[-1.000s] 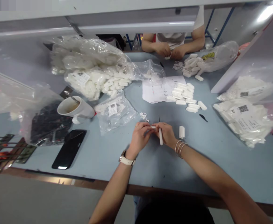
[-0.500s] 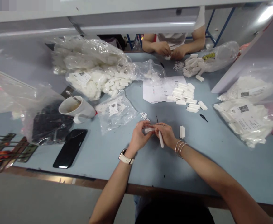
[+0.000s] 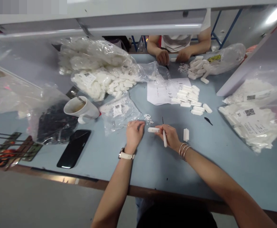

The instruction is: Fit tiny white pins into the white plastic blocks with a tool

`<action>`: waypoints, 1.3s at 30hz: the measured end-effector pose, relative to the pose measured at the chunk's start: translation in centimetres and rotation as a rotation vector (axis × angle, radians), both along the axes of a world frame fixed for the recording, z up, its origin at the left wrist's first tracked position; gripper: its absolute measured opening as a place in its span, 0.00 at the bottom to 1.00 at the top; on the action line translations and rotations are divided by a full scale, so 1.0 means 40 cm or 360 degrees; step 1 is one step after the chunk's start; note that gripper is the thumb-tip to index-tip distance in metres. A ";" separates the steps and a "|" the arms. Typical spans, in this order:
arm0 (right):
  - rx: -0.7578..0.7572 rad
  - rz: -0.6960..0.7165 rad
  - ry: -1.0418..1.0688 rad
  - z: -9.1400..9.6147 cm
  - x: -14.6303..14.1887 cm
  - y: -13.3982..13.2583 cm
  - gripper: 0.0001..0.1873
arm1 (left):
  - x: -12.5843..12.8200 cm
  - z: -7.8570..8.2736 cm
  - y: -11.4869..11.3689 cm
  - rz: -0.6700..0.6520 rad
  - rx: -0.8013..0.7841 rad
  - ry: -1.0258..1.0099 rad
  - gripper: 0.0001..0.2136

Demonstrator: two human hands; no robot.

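My right hand [image 3: 169, 135] is closed on a small white oblong plastic part [image 3: 153, 129], which sticks out to the left of the fingertips. Held in the same hand is a slim tool with a white handle [image 3: 164, 139] and a thin dark shaft pointing away from me. My left hand [image 3: 134, 134] is apart from that part, thumb and forefinger drawn together at the left edge of a scatter of tiny white pieces [image 3: 148, 118]. Anything between those fingertips is too small to make out. Another white oblong part [image 3: 186, 135] lies right of my right hand.
Beyond my hands are a pile of white parts [image 3: 188, 94] and a paper sheet [image 3: 159, 91]. Clear bags [image 3: 120, 109], a mug [image 3: 81, 109] and a phone [image 3: 74, 148] stand left. More bags [image 3: 252, 117] lie right. A co-worker's hands [image 3: 162, 57] are opposite.
My left hand has let go of the white part and moved left to the tiny pieces. The right hand keeps the part and the tool. The co-worker's hands have moved apart.
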State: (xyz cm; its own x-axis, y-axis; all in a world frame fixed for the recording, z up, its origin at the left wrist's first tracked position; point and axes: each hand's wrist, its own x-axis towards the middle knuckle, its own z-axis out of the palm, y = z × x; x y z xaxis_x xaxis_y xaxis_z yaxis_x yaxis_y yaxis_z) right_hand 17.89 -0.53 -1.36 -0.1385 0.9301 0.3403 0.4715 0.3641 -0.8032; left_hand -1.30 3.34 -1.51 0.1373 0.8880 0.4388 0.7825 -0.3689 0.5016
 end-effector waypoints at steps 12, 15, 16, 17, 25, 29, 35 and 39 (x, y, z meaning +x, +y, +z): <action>-0.0059 0.0006 -0.0030 -0.004 0.001 0.001 0.06 | 0.020 0.007 0.005 -0.0092 -0.0024 0.0033 0.09; -0.0097 -0.0011 -0.0029 0.002 0.001 0.001 0.06 | 0.017 0.030 -0.010 -0.0148 -0.0119 -0.0233 0.07; -0.0108 -0.0018 -0.0033 0.004 0.001 0.001 0.07 | 0.017 0.038 -0.017 -0.0219 -0.0152 -0.0308 0.06; -0.0120 -0.0021 -0.0031 0.005 0.001 0.001 0.07 | 0.018 0.046 -0.024 -0.0291 -0.0168 -0.0354 0.06; -0.0150 0.0001 0.0050 0.008 0.002 0.001 0.08 | 0.050 0.058 -0.053 -0.0563 -0.0228 -0.0273 0.04; -0.0133 0.0008 0.0025 0.009 0.003 0.001 0.08 | 0.059 0.044 -0.053 -0.0554 -0.0177 -0.0247 0.04; -0.0094 0.0003 -0.0027 0.004 0.003 0.002 0.08 | 0.066 0.036 -0.058 -0.0525 -0.0113 -0.0155 0.04; -0.0075 -0.0007 -0.0031 0.003 0.002 0.002 0.07 | 0.073 0.035 -0.061 -0.0501 -0.0096 -0.0116 0.04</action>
